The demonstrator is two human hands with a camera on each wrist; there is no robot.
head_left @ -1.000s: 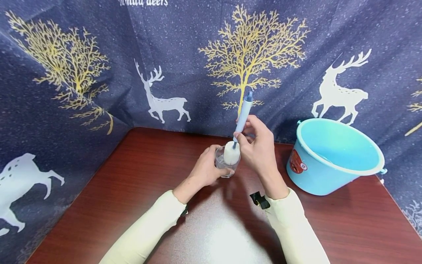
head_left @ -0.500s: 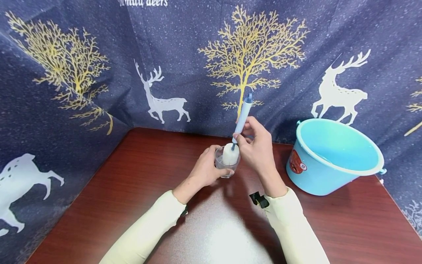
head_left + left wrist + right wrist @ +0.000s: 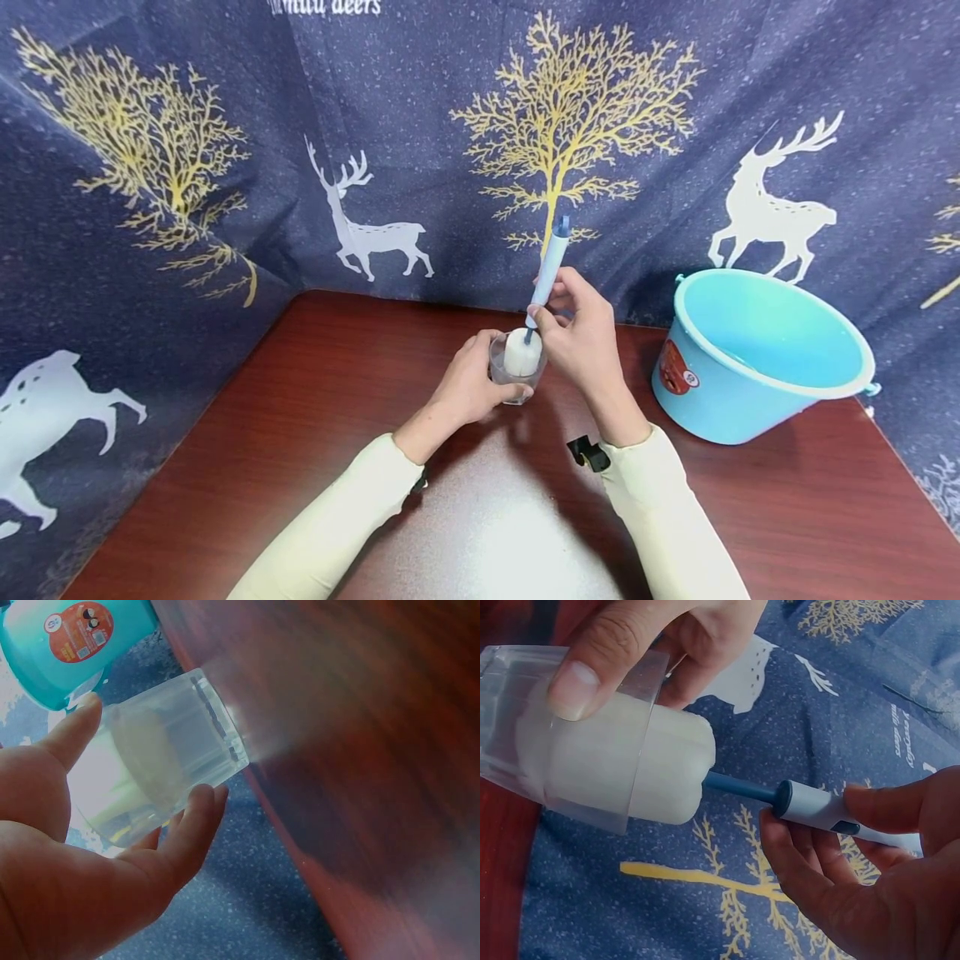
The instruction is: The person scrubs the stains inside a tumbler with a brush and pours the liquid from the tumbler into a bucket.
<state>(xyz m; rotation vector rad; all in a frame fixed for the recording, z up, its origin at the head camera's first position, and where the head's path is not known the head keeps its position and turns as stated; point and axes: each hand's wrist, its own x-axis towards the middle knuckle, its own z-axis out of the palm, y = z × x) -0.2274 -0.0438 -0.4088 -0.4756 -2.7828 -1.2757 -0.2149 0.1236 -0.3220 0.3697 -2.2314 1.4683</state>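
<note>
A clear glass [image 3: 516,392] stands on the table, and my left hand [image 3: 472,383] grips it round the side, thumb in front. Inside the glass sits the white sponge head [image 3: 630,761] of a cup brush, part of it rising above the rim. My right hand [image 3: 587,337] pinches the brush's light blue handle [image 3: 549,271] low down, near the dark blue stem [image 3: 739,787]. The handle leans slightly right, its dark loop end up. In the left wrist view the sponge shows hazily through the glass [image 3: 202,742], clear of its base.
A light blue bucket [image 3: 757,417] with a red label stands on the right of the reddish-brown table [image 3: 300,400]. Behind the table hangs a dark blue cloth [image 3: 420,108] printed with deer and golden trees.
My right hand and the brush have moved slightly down and left, so the sponge sits a little lower and further left in the glass. The left hand and glass have stayed put.
</note>
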